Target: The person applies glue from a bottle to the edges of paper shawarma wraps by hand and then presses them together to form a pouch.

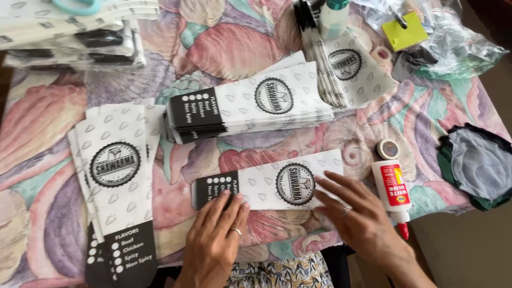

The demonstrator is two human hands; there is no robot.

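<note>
Near the worktop's front edge, I see both hands flat on one white paper sleeve: left hand fingers together on its black end, right hand spread over the other end, beside the glue bottle. Looks light, thin, creasable; better held by the edges.

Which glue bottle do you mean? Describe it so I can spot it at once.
Start at the table with the shell-pattern cloth and go to its near right edge, just right of the right hand. The glue bottle lies there flat, below a tape roll. It alone is white with a red label and red tip.
</note>
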